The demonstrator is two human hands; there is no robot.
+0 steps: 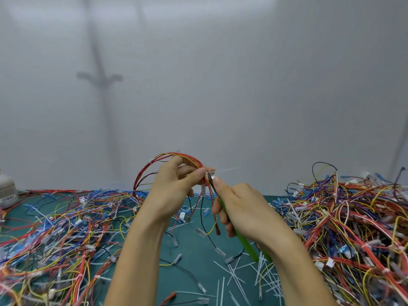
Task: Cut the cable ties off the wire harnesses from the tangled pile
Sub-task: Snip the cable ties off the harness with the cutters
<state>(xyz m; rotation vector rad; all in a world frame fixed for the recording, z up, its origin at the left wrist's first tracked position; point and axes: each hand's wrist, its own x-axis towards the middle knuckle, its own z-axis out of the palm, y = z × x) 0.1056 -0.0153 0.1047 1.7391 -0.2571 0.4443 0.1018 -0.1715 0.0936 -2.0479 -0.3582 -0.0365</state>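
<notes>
Fingers of left hand [174, 186] pinch the wire harness [152, 161] above the desk [192, 261] centre, beside its cable tie [225, 170]. Right hand [240, 208] grips cutters [245, 242]. Harness judged light, limp; hold close to the tie.

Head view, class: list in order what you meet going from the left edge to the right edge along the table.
White container → left pile of tangled wire harnesses → left hand holding a red-and-yellow harness → right hand gripping green-handled cutters → right pile of wire harnesses.
</notes>
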